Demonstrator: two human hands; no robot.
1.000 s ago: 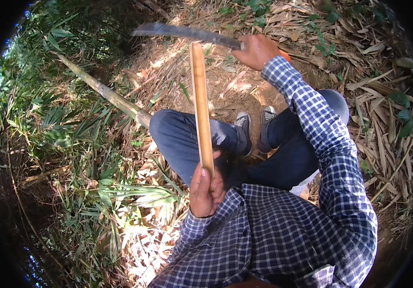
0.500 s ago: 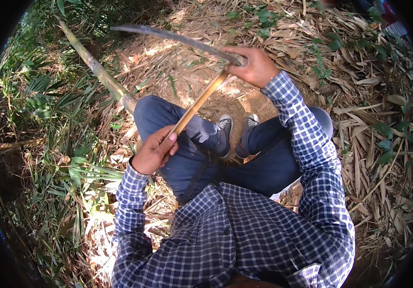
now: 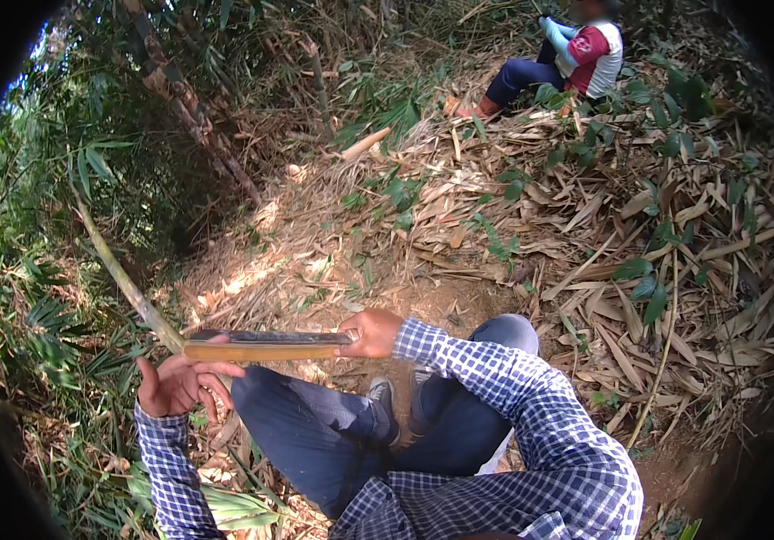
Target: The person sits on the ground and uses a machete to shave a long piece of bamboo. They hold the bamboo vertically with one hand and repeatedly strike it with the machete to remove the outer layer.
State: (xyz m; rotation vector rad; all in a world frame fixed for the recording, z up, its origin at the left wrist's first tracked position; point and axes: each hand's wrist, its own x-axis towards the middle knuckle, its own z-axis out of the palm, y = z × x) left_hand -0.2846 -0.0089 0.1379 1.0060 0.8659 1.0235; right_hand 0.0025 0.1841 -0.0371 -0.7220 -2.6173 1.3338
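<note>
Bamboo grove, ground of dirt and dry leaves; one other person (image 3: 576,56) sits far right.
One bamboo strip (image 3: 261,352) lies level above the knees, one knife (image 3: 270,337) along its top. Right hand (image 3: 371,333) clenched on the knife's end; left hand (image 3: 175,385) open-fingered, touching the strip's left end.

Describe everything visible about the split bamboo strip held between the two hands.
The pale yellow-tan split bamboo strip lies nearly level across the view, above the blue-trousered knees. It looks flat, straight and woody, with a lit long edge. A dark blade lies along its top. The left hand, fingers spread open, supports its left end from below; the right hand grips the other end, where strip and blade meet.
</note>
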